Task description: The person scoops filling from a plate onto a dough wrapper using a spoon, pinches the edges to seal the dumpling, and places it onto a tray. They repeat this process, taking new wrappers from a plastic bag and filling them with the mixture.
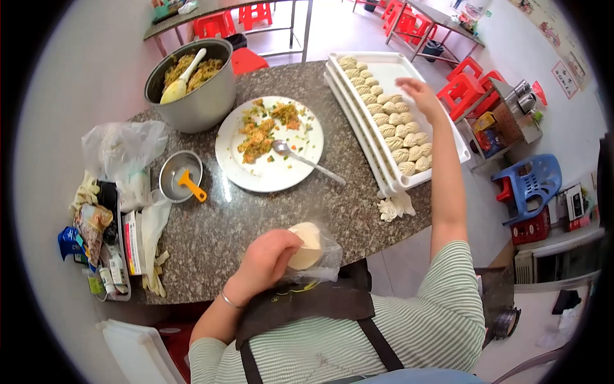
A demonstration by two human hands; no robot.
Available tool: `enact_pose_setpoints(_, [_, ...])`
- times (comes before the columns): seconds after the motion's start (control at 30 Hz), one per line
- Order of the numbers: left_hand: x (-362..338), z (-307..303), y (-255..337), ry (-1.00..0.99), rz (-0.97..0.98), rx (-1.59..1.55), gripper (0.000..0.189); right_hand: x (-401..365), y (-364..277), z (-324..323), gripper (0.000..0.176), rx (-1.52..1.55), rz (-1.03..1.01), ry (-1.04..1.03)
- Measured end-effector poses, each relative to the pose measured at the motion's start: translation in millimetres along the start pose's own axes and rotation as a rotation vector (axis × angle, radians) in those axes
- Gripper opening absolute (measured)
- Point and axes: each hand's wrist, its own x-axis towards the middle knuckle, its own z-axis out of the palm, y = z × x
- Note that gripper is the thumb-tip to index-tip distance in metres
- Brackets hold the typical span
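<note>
My left hand (pixel 267 257) pinches the edge of a round, flat dough wrapper (pixel 307 246) near the table's front edge. A clear plastic bag (pixel 327 259) lies against the wrapper. My right hand (pixel 419 95) is stretched out over the far right part of a white tray (pixel 462 151), its fingers apart and nothing seen in them. Rows of pleated dumplings (pixel 388 121) fill the tray's left and middle part, beside my right forearm. Left of the tray, a white plate (pixel 227 153) holds scattered filling (pixel 257 137) and a metal spoon (pixel 313 165).
A large metal pot (pixel 203 102) of filling with a ladle stands at the back left. Below it are a small metal bowl (pixel 167 182) with an orange-handled tool (pixel 192 185) and a box of supplies (pixel 121 249). A crumpled tissue (pixel 395 207) lies by the stacked trays.
</note>
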Motion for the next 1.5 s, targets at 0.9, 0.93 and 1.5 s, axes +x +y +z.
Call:
enact_pose_setpoints(0.9, [-23, -10, -64, 0.613, -0.896, -1.42, 0.03, -161, -88, 248, 0.035, -0.36, -0.396, -0.267])
enact_pose_setpoints(0.93, [-28, -11, -66, 0.607, -0.914, -1.438, 0.029, -165, -89, 246, 0.035, -0.337, -0.392, -0.266])
enact_pose_setpoints(1.5, [-12, 0, -82, 0.606, -0.975, -1.614, 0.036, -192, -98, 229, 0.03, -0.229, -0.411, -0.306])
